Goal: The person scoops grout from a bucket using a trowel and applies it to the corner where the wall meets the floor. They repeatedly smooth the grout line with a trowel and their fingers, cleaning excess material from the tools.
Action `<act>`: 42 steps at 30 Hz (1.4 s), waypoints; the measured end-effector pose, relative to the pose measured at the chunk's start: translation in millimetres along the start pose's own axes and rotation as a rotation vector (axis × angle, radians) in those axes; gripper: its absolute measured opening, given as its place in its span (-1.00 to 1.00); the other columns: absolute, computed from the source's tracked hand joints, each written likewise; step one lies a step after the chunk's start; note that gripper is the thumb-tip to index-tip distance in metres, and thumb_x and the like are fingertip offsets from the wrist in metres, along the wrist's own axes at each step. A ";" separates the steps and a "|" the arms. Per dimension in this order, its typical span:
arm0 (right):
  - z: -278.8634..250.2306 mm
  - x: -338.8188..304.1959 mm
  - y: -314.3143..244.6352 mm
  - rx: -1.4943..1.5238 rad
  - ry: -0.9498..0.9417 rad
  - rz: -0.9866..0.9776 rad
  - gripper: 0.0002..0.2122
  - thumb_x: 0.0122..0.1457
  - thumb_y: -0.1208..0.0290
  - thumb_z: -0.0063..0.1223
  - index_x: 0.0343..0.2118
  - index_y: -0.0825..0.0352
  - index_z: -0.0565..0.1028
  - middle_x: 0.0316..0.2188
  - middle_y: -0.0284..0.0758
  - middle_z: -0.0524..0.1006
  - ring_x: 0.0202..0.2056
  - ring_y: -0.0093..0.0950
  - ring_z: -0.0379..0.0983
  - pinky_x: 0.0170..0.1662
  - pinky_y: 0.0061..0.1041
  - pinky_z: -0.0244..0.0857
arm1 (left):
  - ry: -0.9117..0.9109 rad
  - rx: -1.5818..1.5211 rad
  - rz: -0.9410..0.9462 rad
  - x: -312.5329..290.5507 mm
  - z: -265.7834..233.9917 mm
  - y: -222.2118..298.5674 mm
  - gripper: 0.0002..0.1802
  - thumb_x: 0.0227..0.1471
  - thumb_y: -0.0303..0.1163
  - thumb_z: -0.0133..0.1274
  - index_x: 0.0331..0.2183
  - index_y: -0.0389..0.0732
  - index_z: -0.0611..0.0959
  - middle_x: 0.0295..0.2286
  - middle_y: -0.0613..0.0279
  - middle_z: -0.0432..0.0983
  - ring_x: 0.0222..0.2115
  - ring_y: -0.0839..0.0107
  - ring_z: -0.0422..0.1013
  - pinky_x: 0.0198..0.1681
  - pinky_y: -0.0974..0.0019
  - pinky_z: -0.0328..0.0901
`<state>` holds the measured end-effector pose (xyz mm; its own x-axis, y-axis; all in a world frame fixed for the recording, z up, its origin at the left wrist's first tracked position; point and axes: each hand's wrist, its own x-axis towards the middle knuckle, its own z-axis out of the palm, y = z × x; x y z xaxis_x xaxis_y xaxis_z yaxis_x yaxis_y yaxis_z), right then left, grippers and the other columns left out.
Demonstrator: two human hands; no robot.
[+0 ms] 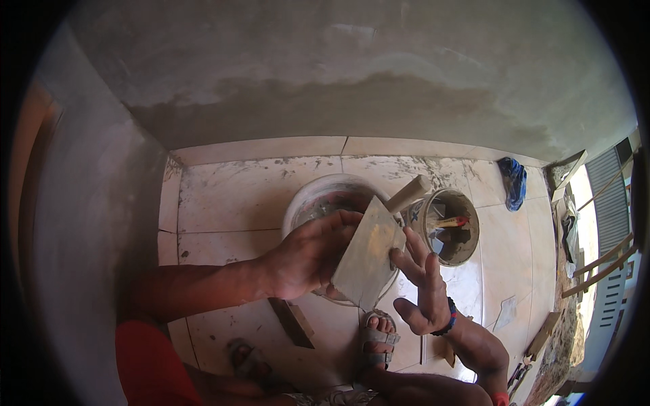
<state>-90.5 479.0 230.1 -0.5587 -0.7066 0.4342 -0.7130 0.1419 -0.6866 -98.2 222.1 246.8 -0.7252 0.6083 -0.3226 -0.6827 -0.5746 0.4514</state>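
A flat metal trowel [369, 254] with a dull, smeared blade is tilted in front of me. My left hand [308, 254] is closed round its left side, with some fingers hidden behind the blade. From beyond the blade's upper corner sticks out a pale, thick handle [408, 193]; its joint to the blade is hidden. My right hand [421, 284] has its fingers apart, and their tips touch the blade's right edge. Below the trowel stands a round tub [296, 203] with grey residue inside, partly covered by my hands and the blade.
Right of the tub is a bucket [467, 260] holding a red-handled tool [452, 222]. A blue cloth or bag [512, 183] lies near the damp plastered wall [352, 101]. A wood piece [292, 323] rests on the tiled floor [223, 250] by my sandalled foot [379, 338].
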 end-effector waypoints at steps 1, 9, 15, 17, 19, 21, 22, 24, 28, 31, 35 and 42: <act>3.3 -1.9 0.7 0.033 -0.005 0.003 -0.10 0.01 0.56 -0.05 0.34 0.21 -0.36 0.16 -0.07 0.32 0.31 0.12 -0.18 0.29 0.03 -0.24 | 0.009 -0.016 0.008 0.1 -1.3 -0.4 -0.53 0.25 -0.14 -0.12 0.07 -0.20 0.29 -0.14 0.21 0.41 -0.15 0.47 0.43 -0.22 0.41 0.42; 10.1 -16.7 -22.7 0.855 0.355 0.244 -0.10 0.02 0.47 0.00 0.33 0.31 -0.34 -0.01 0.05 0.46 0.33 -0.15 -0.10 0.32 -0.11 -0.44 | -0.045 0.277 0.027 -3.6 -16.6 -2.7 -0.68 0.29 -0.31 -0.19 0.05 -0.12 0.30 -0.13 0.24 0.36 -0.22 0.61 0.36 -0.27 0.48 0.36; -8.2 -4.4 -30.4 1.113 0.606 0.505 0.01 -0.22 0.49 -0.03 0.35 0.22 -0.32 0.12 0.08 0.32 0.30 -0.18 0.01 0.31 -0.11 -0.26 | -0.117 0.442 0.070 -2.0 -9.4 -2.6 -0.69 0.26 -0.40 -0.14 0.03 -0.14 0.29 -0.11 0.24 0.36 -0.24 0.60 0.34 -0.24 0.47 0.33; -4.2 -6.5 -26.0 1.133 0.590 0.515 0.01 -0.23 0.49 -0.04 0.35 0.22 -0.32 0.12 0.08 0.32 0.29 -0.19 0.02 0.31 -0.12 -0.26 | -0.133 0.477 0.100 -1.9 -9.5 -3.8 -0.68 0.26 -0.42 -0.14 0.03 -0.14 0.29 -0.11 0.25 0.36 -0.22 0.59 0.33 -0.22 0.46 0.33; -1.9 -5.7 -26.5 1.126 0.588 0.532 0.02 -0.24 0.49 -0.05 0.35 0.21 -0.32 0.14 0.09 0.29 0.30 -0.20 0.02 0.31 -0.13 -0.27 | -0.157 0.542 0.148 0.0 -11.6 -6.4 -0.68 0.26 -0.44 -0.15 0.03 -0.15 0.29 -0.11 0.25 0.36 -0.20 0.59 0.33 -0.20 0.44 0.33; -1.5 -6.0 -25.5 1.117 0.587 0.531 0.02 -0.24 0.49 -0.05 0.35 0.21 -0.32 0.15 0.08 0.27 0.30 -0.19 0.02 0.31 -0.14 -0.28 | -0.190 0.593 0.145 0.1 -13.2 -6.5 -0.68 0.25 -0.48 -0.16 0.03 -0.16 0.29 -0.12 0.25 0.36 -0.17 0.57 0.33 -0.16 0.43 0.33; -2.1 -6.7 -24.6 1.109 0.577 0.522 0.02 -0.24 0.49 -0.05 0.35 0.22 -0.33 0.16 0.09 0.27 0.30 -0.19 0.02 0.31 -0.14 -0.28 | -0.205 0.617 0.143 0.0 -13.7 -7.1 -0.68 0.24 -0.50 -0.16 0.03 -0.17 0.30 -0.12 0.25 0.36 -0.15 0.57 0.33 -0.13 0.42 0.33; -3.4 -7.7 -22.2 1.097 0.554 0.503 0.01 -0.23 0.50 -0.05 0.35 0.23 -0.33 0.17 0.10 0.25 0.29 -0.18 0.02 0.31 -0.15 -0.29 | -0.188 0.647 0.141 -1.4 -11.1 -9.1 -0.66 0.22 -0.54 -0.16 0.04 -0.19 0.31 -0.11 0.25 0.35 -0.11 0.55 0.33 -0.09 0.40 0.32; -5.0 -8.5 -24.0 1.044 0.505 0.484 0.00 -0.21 0.52 -0.07 0.34 0.28 -0.35 0.15 0.12 0.25 0.29 -0.16 0.02 0.32 -0.14 -0.33 | -0.191 0.753 0.198 -0.3 -10.5 -13.0 -0.65 0.19 -0.60 -0.15 0.03 -0.25 0.34 -0.08 0.24 0.32 -0.05 0.53 0.31 -0.01 0.38 0.29; -1.0 -8.8 -23.3 0.996 0.455 0.473 -0.01 -0.19 0.55 -0.07 0.34 0.31 -0.36 0.18 0.13 0.20 0.29 -0.14 0.02 0.32 -0.15 -0.33 | -0.183 0.767 0.213 -2.2 -11.3 -12.4 -0.66 0.19 -0.60 -0.14 0.02 -0.28 0.36 -0.06 0.23 0.30 -0.05 0.53 0.30 0.01 0.37 0.28; 3.7 -7.7 -19.4 0.906 0.345 0.439 -0.03 -0.16 0.61 -0.10 0.34 0.29 -0.37 0.24 0.09 0.05 0.30 -0.16 0.02 0.27 -0.26 -0.08 | -0.150 0.833 0.230 -4.4 -15.7 -8.2 -0.66 0.17 -0.59 -0.12 0.01 -0.27 0.37 -0.07 0.25 0.30 -0.06 0.53 0.30 0.01 0.37 0.27; -11.1 -13.0 -29.8 0.983 0.378 0.555 -0.03 -0.18 0.61 -0.07 0.34 0.32 -0.32 0.25 0.01 0.12 0.28 -0.20 0.08 0.33 -0.23 -0.29 | -0.092 0.946 0.199 14.1 -5.9 -14.8 -0.65 0.12 -0.62 -0.10 -0.02 -0.27 0.38 -0.12 0.23 0.33 -0.12 0.54 0.31 -0.03 0.39 0.25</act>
<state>-66.7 491.6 251.4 -0.8957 -0.4436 -0.0320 0.2036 -0.3450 -0.9163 -98.8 235.9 230.7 -0.7825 0.6109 -0.1200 -0.1653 -0.0180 0.9861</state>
